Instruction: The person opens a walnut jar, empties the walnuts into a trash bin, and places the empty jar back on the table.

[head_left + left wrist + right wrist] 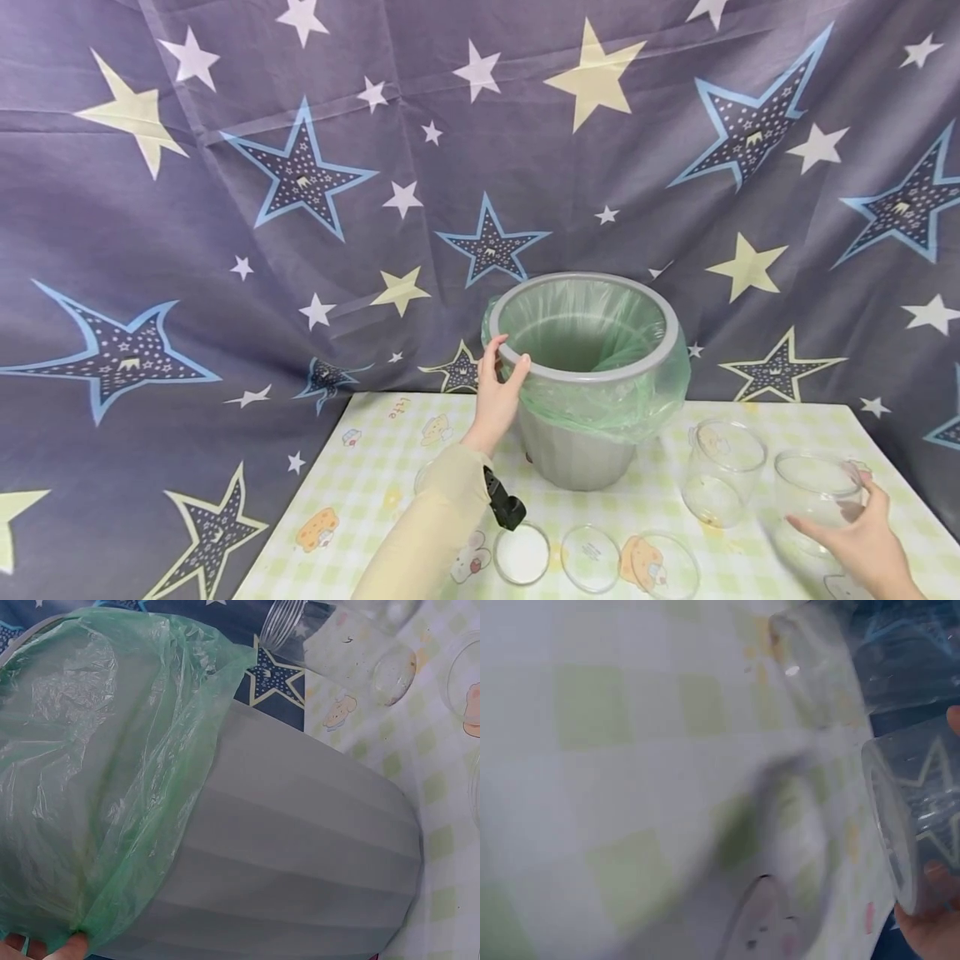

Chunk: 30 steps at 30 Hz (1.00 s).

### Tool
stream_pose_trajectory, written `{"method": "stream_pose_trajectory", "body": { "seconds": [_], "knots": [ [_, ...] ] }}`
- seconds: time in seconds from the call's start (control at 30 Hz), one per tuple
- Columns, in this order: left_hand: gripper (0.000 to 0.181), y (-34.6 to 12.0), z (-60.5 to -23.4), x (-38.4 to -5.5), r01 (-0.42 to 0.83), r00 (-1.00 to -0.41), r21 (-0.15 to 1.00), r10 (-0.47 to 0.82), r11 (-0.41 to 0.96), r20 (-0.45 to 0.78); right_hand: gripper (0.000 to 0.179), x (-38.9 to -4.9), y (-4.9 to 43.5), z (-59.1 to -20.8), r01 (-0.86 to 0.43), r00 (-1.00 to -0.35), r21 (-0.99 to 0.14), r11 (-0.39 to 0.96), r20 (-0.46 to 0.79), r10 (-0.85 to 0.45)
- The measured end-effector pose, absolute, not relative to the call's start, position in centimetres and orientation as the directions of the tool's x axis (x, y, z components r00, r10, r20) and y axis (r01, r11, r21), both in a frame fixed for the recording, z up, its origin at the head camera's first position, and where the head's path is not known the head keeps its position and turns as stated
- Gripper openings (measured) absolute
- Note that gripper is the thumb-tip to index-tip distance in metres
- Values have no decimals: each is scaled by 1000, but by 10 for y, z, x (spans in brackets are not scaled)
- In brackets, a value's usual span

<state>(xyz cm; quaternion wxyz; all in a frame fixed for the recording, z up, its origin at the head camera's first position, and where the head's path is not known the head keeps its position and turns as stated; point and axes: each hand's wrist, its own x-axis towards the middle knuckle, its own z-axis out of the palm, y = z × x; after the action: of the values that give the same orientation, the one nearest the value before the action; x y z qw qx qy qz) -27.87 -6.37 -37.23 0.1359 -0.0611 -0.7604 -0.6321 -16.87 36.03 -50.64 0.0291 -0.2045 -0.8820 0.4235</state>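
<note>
A grey trash bin [577, 460] stands upright on the table, lined with a green plastic bag [592, 407] folded over its rim. My left hand [497, 398] grips the bin's left rim through the bag, fingers at the edge; its fingertips also show at the lower left of the left wrist view. On the right, my right hand [862, 533] holds a clear jar [816, 479] between thumb and fingers. In the right wrist view that jar [922, 810] is raised off the table, above its shadow. A second clear jar [726, 467] stands open-topped between the bin and the held jar.
Along the table's front lie a white round lid [522, 554], a clear round lid [591, 557] and another clear disc [667, 567]. A checked cloth [352, 483] covers the table. Behind hangs a dark star-printed curtain [375, 167]. A black wrist camera [504, 504] sits on my left sleeve.
</note>
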Motion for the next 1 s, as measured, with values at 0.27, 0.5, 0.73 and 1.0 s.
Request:
{"method": "stream_pose_trajectory", "body": {
  "seconds": [0.27, 0.5, 0.73, 1.0],
  "knots": [
    [52, -60, -375, -281, 280, -951, 943, -85, 180, 298, 125, -168, 364, -523, 400, -897, -757, 516, -210, 388],
    [52, -62, -376, -282, 282, -950, 943, -88, 177, 301, 123, -171, 362, -534, 331, -916, -773, 541, -126, 380],
    [50, -60, -362, -268, 275, -953, 945, -81, 178, 292, 126, -173, 360, -539, 372, -902, -766, 525, -164, 399],
    [48, -60, -356, -265, 267, -956, 949, -80, 167, 283, 128, -171, 359, -541, 412, -883, -772, 484, -208, 421]
  ]
}}
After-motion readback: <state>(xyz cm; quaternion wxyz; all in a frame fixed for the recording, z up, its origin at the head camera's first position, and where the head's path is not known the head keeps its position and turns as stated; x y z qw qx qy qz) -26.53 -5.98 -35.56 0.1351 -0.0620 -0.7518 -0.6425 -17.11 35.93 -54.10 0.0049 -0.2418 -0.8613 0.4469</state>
